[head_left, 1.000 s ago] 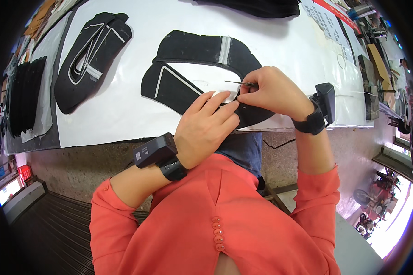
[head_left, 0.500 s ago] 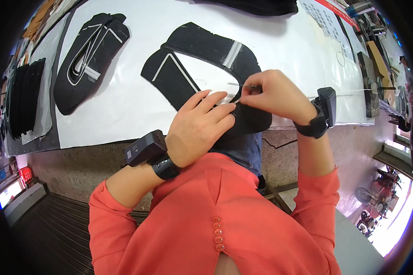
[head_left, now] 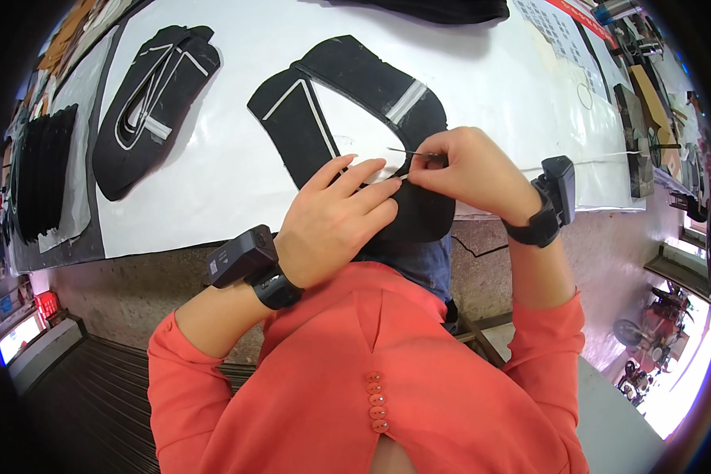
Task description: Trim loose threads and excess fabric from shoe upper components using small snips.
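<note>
A black U-shaped fabric piece (head_left: 367,75), much like a shoe upper, lies at the table's near edge. Narrow white tape (head_left: 318,114) follows part of its inner edge. My left hand (head_left: 341,213) rests on the near side of the piece, fingers outstretched and slightly apart. Close beside it, my right hand (head_left: 458,166) is closed in a pinch at the inner edge. A thin pointed metal tool (head_left: 403,150) juts leftward from its fingers; its other end is hidden in the hand. A pale strand (head_left: 592,158) runs from near my right wrist toward the table's right side.
A stack of similar black pieces with white tape (head_left: 154,110) lies to the left on the white tabletop (head_left: 229,189). Further left are more stacked black pieces (head_left: 47,170). Another black bundle (head_left: 442,9) lies at the far edge. A dark block (head_left: 632,138) stands at the right.
The black piece has turned slightly under my hands. My left hand has shifted a little left, and the metal tool's tip now shows further out from my right fingers.
</note>
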Demonstrator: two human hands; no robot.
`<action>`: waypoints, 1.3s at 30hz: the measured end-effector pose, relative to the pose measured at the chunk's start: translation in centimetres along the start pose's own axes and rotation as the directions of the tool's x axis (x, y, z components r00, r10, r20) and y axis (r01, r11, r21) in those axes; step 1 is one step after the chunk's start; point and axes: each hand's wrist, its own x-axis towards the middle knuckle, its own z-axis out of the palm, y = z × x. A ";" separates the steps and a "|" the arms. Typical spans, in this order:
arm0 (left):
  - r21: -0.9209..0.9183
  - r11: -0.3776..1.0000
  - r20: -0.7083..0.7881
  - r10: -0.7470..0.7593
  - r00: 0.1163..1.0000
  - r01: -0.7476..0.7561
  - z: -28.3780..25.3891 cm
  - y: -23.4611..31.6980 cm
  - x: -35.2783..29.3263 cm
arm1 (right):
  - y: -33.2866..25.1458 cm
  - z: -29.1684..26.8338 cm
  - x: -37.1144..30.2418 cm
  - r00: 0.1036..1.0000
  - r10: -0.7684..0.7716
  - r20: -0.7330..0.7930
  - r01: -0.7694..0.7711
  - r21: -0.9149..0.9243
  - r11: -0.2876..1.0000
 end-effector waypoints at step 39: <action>-0.108 0.993 -0.034 -0.061 0.998 0.056 0.6 1.2 -1.7 | -0.9 1.6 -0.7 1.000 0.013 0.015 -0.014 0.086 0.996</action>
